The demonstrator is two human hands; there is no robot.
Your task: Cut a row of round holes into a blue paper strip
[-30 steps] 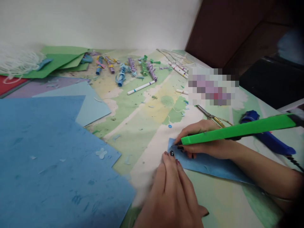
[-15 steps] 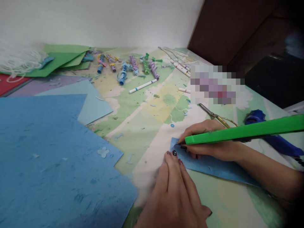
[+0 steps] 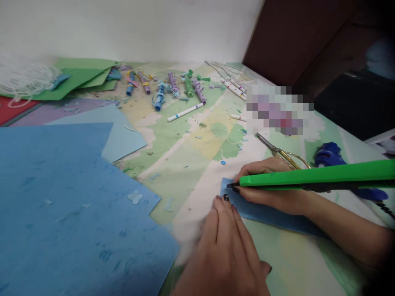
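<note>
My right hand (image 3: pixel 271 185) is closed round a long bright green tool (image 3: pixel 311 178) whose dark tip rests on the near corner of a narrow blue paper strip (image 3: pixel 271 216). My left hand (image 3: pixel 225 246) lies with its fingers stretched flat and together, the fingertips pressing on the table at the strip's left corner, just below the tool's tip. The strip runs off to the right under my right forearm.
A large blue sheet (image 3: pixel 68 213) covers the left, with a lighter blue sheet (image 3: pixel 120 131) behind it. Green sheets (image 3: pixel 77 78), rolled paper pieces (image 3: pixel 166 88), a white marker (image 3: pixel 185 112), gold scissors (image 3: pixel 280 152) and a blue glue gun (image 3: pixel 333 158) lie on the patterned table (image 3: pixel 191 148).
The green tool has tilted flatter and its tip has shifted slightly left on the strip's corner. My left hand stays put.
</note>
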